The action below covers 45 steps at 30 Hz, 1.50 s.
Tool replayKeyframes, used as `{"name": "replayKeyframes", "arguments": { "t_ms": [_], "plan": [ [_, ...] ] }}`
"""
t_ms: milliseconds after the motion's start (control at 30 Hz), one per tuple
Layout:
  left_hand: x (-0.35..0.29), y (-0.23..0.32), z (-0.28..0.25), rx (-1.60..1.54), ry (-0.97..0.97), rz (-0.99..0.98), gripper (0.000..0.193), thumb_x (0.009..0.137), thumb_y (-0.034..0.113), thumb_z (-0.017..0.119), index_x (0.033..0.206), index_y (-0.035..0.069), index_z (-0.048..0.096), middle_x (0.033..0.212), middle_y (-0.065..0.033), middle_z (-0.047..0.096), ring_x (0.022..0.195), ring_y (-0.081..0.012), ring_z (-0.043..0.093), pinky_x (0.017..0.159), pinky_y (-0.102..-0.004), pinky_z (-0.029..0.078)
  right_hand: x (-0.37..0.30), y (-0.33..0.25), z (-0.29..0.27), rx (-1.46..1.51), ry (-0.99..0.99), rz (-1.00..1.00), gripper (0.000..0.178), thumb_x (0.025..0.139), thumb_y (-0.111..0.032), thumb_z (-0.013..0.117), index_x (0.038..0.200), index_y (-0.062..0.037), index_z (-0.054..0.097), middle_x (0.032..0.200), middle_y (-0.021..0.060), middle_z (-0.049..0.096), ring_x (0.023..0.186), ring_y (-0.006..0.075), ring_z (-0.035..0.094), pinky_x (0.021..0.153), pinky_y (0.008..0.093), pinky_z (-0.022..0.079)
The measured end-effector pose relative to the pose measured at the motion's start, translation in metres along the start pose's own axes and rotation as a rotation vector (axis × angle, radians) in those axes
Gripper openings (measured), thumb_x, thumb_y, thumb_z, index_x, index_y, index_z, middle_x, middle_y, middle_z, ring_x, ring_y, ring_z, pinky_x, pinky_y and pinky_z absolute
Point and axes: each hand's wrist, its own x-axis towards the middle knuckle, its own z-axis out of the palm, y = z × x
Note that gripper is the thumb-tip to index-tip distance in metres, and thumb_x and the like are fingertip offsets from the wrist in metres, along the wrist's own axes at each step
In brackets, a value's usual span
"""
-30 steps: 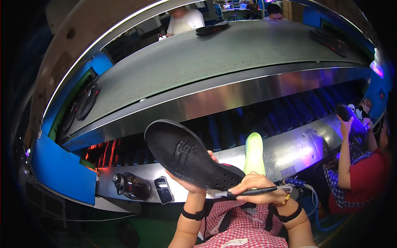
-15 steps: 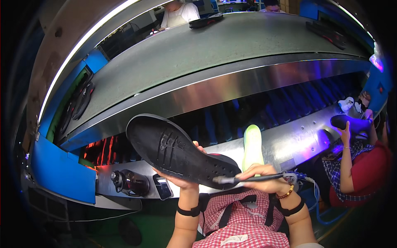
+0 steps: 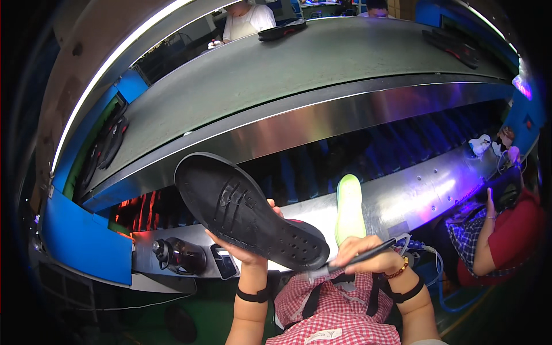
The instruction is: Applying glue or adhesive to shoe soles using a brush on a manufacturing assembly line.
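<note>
A black shoe sole (image 3: 241, 207) rests tilted in my left hand (image 3: 244, 250), whose fingers wrap its edges from beneath. Small holes dot the end nearest me, and raised bars cross its wider far part. My right hand (image 3: 368, 256) is closed round the black handle of a brush (image 3: 362, 256). The pale bristles are at the near rim of the sole; whether they touch it I cannot tell. Just beyond my right hand, a yellow-green insole-shaped piece (image 3: 349, 207) lies on the metal ledge.
A wide green conveyor belt (image 3: 287, 63) carries dark soles (image 3: 282, 30). On the metal ledge (image 3: 402, 201) stand a dark bottle (image 3: 179, 256) and a phone (image 3: 224, 261). At the right a co-worker in red (image 3: 512, 241) sits close by. Another person (image 3: 247, 22) is across the belt.
The brush has moved down from the sole's holed surface to its near rim, with its handle more tilted. At the right, the co-worker's hand and dark piece have shifted.
</note>
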Motion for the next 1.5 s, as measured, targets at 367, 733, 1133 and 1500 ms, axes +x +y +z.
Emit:
{"name": "replayKeyframes", "arguments": {
  "t_ms": [367, 733, 1133, 1500],
  "plan": [
    [0.003, 0.002, 0.014, 0.11, 0.185, -0.013, 0.107, 0.078, 0.083, 0.036, 0.141, -0.003, 0.032, 0.129, -0.0319, 0.047, 0.111, -0.0392, 0.055, 0.097, -0.0495, 0.045, -0.004, 0.003, -0.004, -0.045, 0.172, 0.218, 0.022, 0.077, 0.003, 0.07, 0.099, 0.0013, 0.069, 0.103, 0.0134, 0.07, 0.109, 0.024, 0.06, 0.099, 0.0374, 0.044],
    [-0.04, -0.01, -0.006, 0.394, 0.093, -0.388, 0.099, 0.071, 0.06, 0.066, 0.14, -0.003, 0.034, 0.126, -0.0283, 0.052, 0.114, -0.0382, 0.057, 0.094, -0.0462, 0.05, 0.01, -0.023, 0.028, -0.373, -0.091, 0.161, 0.024, 0.076, 0.0, 0.074, 0.099, 0.0006, 0.072, 0.096, 0.0125, 0.072, 0.087, 0.0197, 0.066, 0.078, 0.0293, 0.052],
    [-0.014, 0.006, 0.007, 0.414, 0.054, -0.895, 0.083, 0.074, 0.027, 0.071, 0.141, -0.006, 0.034, 0.128, -0.0186, 0.054, 0.112, -0.0222, 0.058, 0.097, -0.0319, 0.045, 0.031, -0.045, -0.001, -0.369, -0.482, 0.088, 0.021, 0.081, -0.003, 0.069, 0.103, -0.0019, 0.068, 0.105, 0.0156, 0.069, 0.097, 0.0284, 0.068, 0.086, 0.0351, 0.055],
    [-0.01, 0.01, 0.016, 0.366, 0.141, -1.107, 0.074, 0.082, 0.024, 0.061, 0.142, -0.005, 0.031, 0.132, -0.0209, 0.052, 0.111, -0.0238, 0.06, 0.1, -0.033, 0.045, 0.038, -0.057, -0.014, -0.534, -0.513, 0.215, 0.028, 0.084, -0.008, 0.062, 0.111, -0.0029, 0.066, 0.113, 0.0133, 0.067, 0.104, 0.0276, 0.066, 0.085, 0.0364, 0.054]
  ]
}}
